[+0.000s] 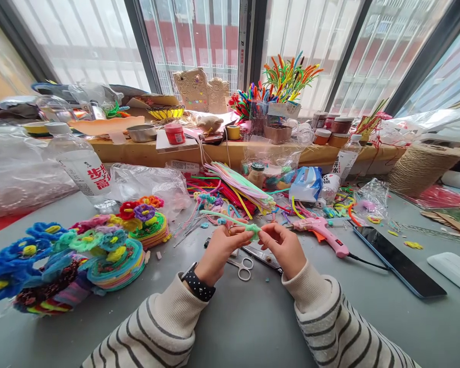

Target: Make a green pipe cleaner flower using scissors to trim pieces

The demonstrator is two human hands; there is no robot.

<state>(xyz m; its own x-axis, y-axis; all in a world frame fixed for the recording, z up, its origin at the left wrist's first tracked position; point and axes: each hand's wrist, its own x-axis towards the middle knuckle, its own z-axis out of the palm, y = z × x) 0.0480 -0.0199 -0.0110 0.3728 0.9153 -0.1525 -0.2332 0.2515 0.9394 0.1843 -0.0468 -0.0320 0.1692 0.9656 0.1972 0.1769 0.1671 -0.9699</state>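
Observation:
Between my two hands, a light green pipe cleaner point(230, 219) is raised over the grey table. One end of it is bunched into a small fuzzy clump, and the rest runs out to the upper left. My left hand point(224, 248), with a dotted watch band at the wrist, pinches it just left of the clump. Fingertips of my right hand point(285, 248) close on the clump's right side. Under the hands lie small scissors point(244, 270) and a larger metal tool point(261, 255), partly covered by my right hand.
Pipe-cleaner flower pots point(117, 255) crowd the left. Bundled pipe cleaners point(239, 186) lie ahead. To the right are a pink glue gun point(325, 232) with its cord and a dark phone point(398, 260). A water bottle point(80, 168) stands back left, twine point(423, 168) back right. A cluttered ledge point(214, 153) runs behind.

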